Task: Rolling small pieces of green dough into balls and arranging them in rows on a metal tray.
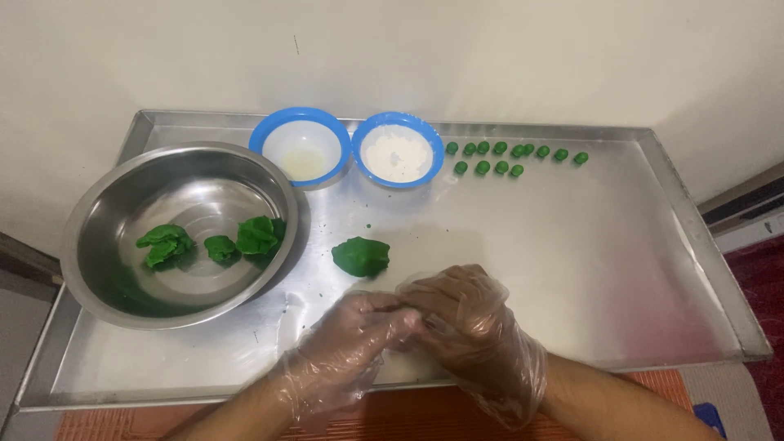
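Note:
Both my hands wear thin clear plastic gloves and meet over the front of a large steel tray (621, 269). My left hand (347, 347) and my right hand (469, 331) press together with fingers curled; whatever lies between them is hidden. Just beyond my fingers a lump of green dough (361, 256) rests on the tray. Several small green dough balls (506, 158) sit in two rows at the tray's far side.
A steel mixing bowl (106, 245) at the left holds three green dough pieces (214, 242). Two blue-rimmed bowls stand at the back: one with pale liquid (300, 147), one with white flour (398, 152). A cream wall rises behind.

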